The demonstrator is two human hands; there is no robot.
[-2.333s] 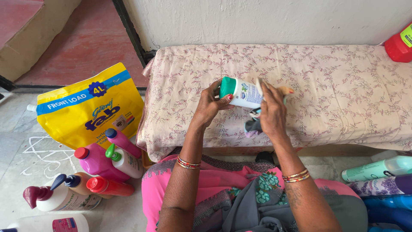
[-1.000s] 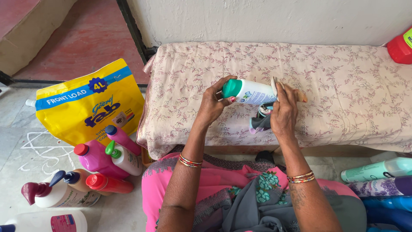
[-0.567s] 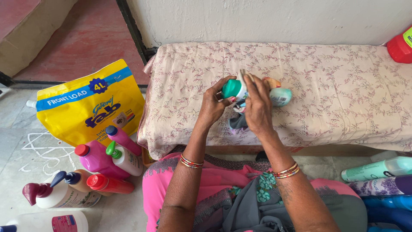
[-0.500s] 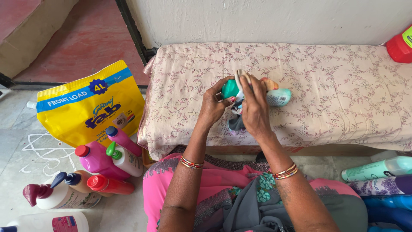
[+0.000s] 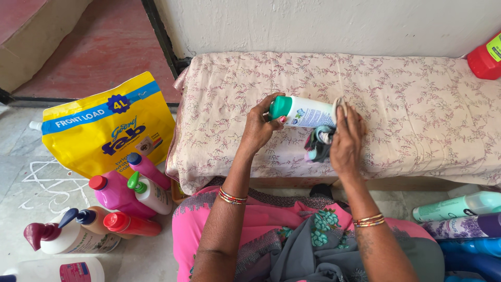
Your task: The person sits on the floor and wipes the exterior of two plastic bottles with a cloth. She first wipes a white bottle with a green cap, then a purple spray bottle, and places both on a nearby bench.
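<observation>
Nearest the camera: pink and grey clothing across the lap, banded wrists rising from it. Both forearms reach forward over the bench edge.

Left hand (image 5: 259, 127), fingers curled, clamps the green-capped end of a white bottle (image 5: 308, 112). The bottle lies sideways in the air just above the floral-covered bench (image 5: 417, 104), cap pointing left. Right hand (image 5: 345, 140) is closed on a bunched cloth (image 5: 318, 143), pressing it against the bottle's far end; fingers wrap up over the base, thumb hidden.

Judgement: wiping goes best with the left grip firm at the cap so the body does not twist, the cloth drawn along the length with even pressure, and the bottle turned a little between strokes to reach every side.

Left on the floor: yellow refill pouch (image 5: 104, 128), pink bottles (image 5: 117, 193), pump bottles. Right: pale green and purple bottles (image 5: 459, 206). Far corner: red container (image 5: 482, 58).
</observation>
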